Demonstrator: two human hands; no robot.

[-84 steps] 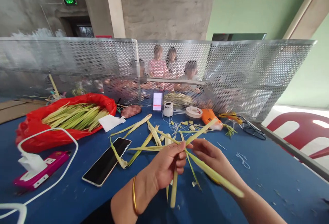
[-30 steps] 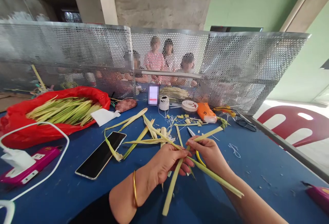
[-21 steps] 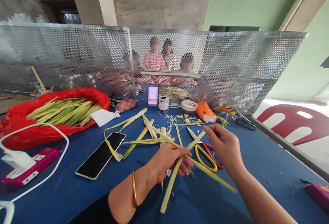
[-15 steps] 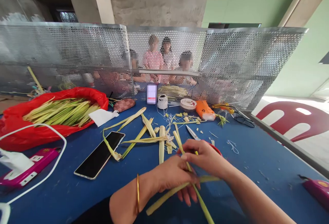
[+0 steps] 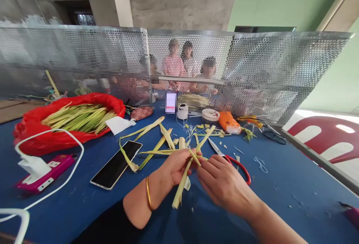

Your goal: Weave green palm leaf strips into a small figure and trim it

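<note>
My left hand [image 5: 179,165], with a gold bangle at the wrist, is closed around pale green corn husk strips [image 5: 181,188] that cross one another. One strip slants from the lower left up past the fingers; a shorter one lies across it. My right hand [image 5: 221,182] is closed at the right side of the crossing, its fingertips pinching a strip end that they partly hide. Just beyond the right hand lie scissors [image 5: 237,163] with red handles, blades pointing away. Several loose husk strips [image 5: 157,148] lie left of and beyond my hands.
A red plastic bag [image 5: 25,139] full of husk strips stands at left. Nearby are a dark phone [image 5: 116,165], a magenta power strip [image 5: 47,176] with a white cable, a thread spool [image 5: 183,112], tape [image 5: 210,115] and an orange packet [image 5: 228,122]. A perforated metal screen [image 5: 185,64] stands behind, people beyond.
Both hands have moved apart and slightly away from me, turning the crossed strips so that they now point up and right. The view has shifted left, and the scissors' red handles are uncovered.
</note>
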